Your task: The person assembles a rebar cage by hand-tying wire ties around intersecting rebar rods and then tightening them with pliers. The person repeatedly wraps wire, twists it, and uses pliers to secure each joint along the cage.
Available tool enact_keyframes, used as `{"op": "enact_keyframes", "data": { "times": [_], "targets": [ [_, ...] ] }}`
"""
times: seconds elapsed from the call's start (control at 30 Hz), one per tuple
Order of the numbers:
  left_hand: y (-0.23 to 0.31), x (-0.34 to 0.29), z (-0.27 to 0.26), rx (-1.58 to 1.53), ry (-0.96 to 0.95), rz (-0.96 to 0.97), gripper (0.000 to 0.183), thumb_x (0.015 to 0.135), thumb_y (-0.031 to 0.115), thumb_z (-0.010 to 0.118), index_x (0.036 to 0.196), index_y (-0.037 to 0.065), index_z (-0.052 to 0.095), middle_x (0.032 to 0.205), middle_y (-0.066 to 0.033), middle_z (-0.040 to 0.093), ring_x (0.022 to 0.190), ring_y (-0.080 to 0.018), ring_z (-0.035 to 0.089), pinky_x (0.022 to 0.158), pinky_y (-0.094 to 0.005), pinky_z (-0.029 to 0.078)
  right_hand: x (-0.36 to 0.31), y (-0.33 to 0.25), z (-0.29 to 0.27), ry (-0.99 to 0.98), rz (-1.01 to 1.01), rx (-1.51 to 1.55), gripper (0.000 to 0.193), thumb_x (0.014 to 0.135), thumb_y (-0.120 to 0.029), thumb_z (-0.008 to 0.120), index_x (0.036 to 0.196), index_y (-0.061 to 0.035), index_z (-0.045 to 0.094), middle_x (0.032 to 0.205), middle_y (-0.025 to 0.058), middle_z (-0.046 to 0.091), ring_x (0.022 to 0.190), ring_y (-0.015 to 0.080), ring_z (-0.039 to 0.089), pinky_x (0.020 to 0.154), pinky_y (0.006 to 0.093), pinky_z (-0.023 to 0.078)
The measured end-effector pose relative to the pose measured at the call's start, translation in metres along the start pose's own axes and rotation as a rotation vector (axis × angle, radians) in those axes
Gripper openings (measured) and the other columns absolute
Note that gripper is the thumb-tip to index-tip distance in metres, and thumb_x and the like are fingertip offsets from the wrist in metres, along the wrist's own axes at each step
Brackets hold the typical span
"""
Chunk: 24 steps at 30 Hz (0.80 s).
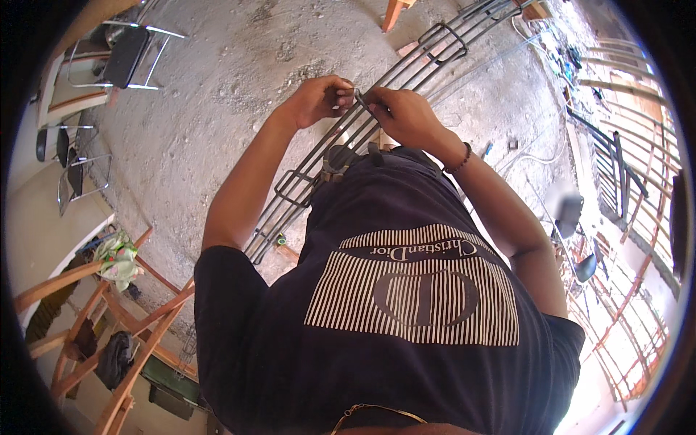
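A long rebar cage (319, 156) of dark steel bars runs diagonally in front of my body, from lower left to upper right. Rectangular stirrups ring its bars; one stirrup (444, 42) stands out farther along, another (293, 188) nearer to me. My right hand (407, 117) is closed around a stirrup (360, 99) at the middle of the cage. Facing it, my left hand (322, 101) has its fingers curled and pinched at the stirrup's end. Whatever lies between the left fingertips is too small to make out.
Rough grey concrete floor (217, 94) spreads beyond the cage. Black chairs with metal legs (127, 58) stand at the far left. Wooden framing (138, 341) fills the lower left. On the right are bamboo slats (627, 69) and a pale hose (540, 156). An orange wooden leg (394, 13) shows at the top.
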<state>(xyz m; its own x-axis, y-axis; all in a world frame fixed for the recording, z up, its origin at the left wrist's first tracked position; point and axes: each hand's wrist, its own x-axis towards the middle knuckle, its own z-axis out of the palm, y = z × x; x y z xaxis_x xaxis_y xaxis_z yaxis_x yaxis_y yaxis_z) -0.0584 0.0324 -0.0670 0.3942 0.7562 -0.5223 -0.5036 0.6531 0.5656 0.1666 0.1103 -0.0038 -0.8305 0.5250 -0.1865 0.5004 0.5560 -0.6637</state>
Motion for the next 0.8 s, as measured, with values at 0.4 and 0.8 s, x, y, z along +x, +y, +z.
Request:
{"op": "enact_keyframes", "data": {
  "times": [0.4,0.8],
  "targets": [
    [-0.023,-0.002,0.034,-0.472,0.236,0.145,0.024,0.093,0.022,0.053,0.072,0.017,0.044,0.068,0.0025,0.048,0.068,-0.012,0.048,0.068,-0.0294,0.04,-0.006,-0.013,-0.004,0.007,0.066,0.063,0.021,0.093,-0.016,0.063,0.109,-0.0051,0.069,0.089,0.0225,0.071,0.086,0.0441,0.068,0.076,0.0517,0.052],
    [-0.034,0.002,0.046,-0.446,0.343,0.396,0.023,0.096,0.016,0.05,0.075,0.013,0.043,0.07,0.0015,0.044,0.069,-0.0122,0.045,0.068,-0.0285,0.038,0.003,-0.008,0.002,0.023,0.106,0.095,0.022,0.09,-0.017,0.066,0.105,-0.0032,0.074,0.094,0.0209,0.073,0.091,0.0409,0.07,0.082,0.0475,0.054]
  ]
}}
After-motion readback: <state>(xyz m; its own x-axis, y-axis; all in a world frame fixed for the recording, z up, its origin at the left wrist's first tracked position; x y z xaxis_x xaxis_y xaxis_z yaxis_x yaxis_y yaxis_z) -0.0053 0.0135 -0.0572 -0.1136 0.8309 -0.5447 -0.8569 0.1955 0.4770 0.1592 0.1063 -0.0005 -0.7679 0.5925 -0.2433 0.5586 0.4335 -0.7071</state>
